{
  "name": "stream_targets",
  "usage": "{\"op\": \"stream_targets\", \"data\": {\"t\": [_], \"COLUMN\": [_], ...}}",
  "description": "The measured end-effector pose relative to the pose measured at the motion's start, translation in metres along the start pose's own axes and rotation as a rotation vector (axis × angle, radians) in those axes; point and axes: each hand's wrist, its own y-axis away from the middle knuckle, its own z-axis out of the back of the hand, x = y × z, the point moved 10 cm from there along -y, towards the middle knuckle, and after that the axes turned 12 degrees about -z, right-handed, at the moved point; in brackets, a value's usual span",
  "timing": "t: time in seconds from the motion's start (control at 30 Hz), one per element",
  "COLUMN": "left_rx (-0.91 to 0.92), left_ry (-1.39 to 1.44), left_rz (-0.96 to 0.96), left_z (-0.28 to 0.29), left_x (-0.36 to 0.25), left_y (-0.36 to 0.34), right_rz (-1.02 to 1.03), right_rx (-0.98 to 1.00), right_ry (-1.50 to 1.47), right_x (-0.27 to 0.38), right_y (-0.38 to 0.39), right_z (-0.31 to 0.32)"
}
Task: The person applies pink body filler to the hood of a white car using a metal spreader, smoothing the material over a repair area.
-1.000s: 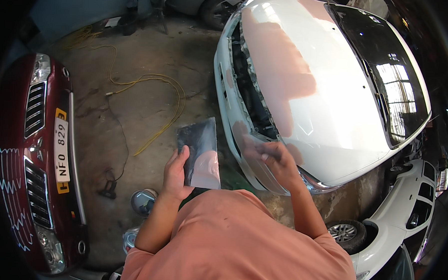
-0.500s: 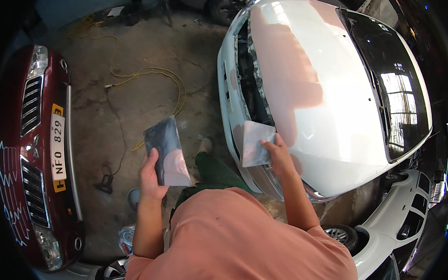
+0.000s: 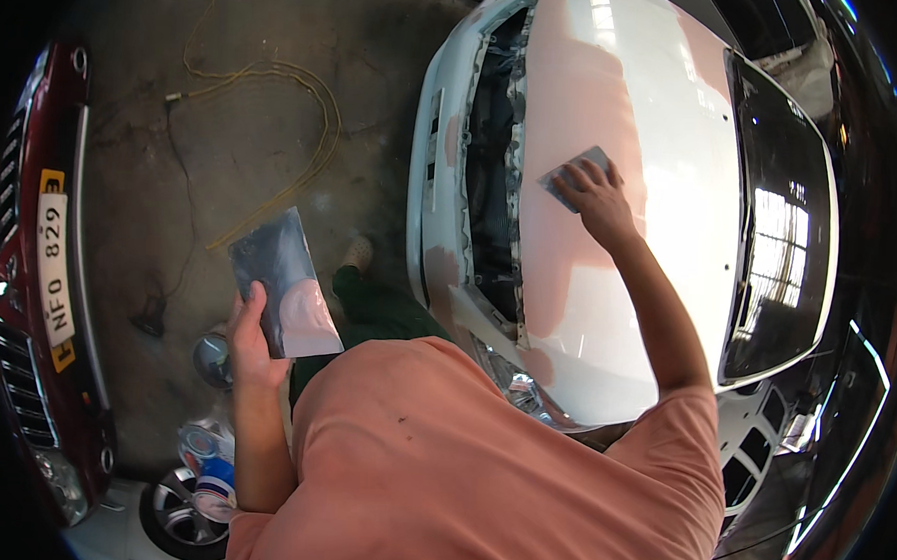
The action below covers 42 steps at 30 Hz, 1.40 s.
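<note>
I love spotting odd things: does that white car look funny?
Yes, its hood has uneven pinkish patches, not white like the rest. A dark gap runs across its front, as if a part were missing.

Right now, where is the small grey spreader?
In the head view, right of centre: the grey spreader is under the right hand, over the pink patch on the white hood.
</note>
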Motion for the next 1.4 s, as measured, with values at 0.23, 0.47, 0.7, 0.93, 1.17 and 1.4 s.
{"op": "stream_targets", "data": {"t": [0.23, 0.47, 0.7, 0.93, 1.17, 1.4], "left_rx": [-0.210, -0.280, -0.177, -0.122, -0.170, -0.236], "left_ry": [-0.002, -0.005, 0.025, 0.037, 0.031, 0.037], "left_rz": [-0.101, -0.093, -0.062, -0.055, -0.106, -0.104], "left_z": [0.037, 0.041, 0.027, 0.040, 0.066, 0.081], "left_x": [0.011, 0.017, 0.024, 0.015, 0.004, 0.003], "left_y": [-0.008, -0.010, -0.016, -0.004, 0.015, 0.025], "right_rz": [0.558, 0.652, -0.209, -0.441, -0.474, -0.456], "right_rx": [0.308, 0.343, 0.480, 0.362, 0.349, 0.473], "right_ry": [0.177, 0.155, -0.247, -0.472, -0.313, -0.143], "right_x": [0.044, 0.017, -0.031, 0.005, 0.025, 0.040], "right_y": [-0.064, -0.045, -0.051, -0.050, -0.067, -0.070], "right_z": [-0.065, -0.039, -0.004, -0.033, -0.056, -0.062]}}
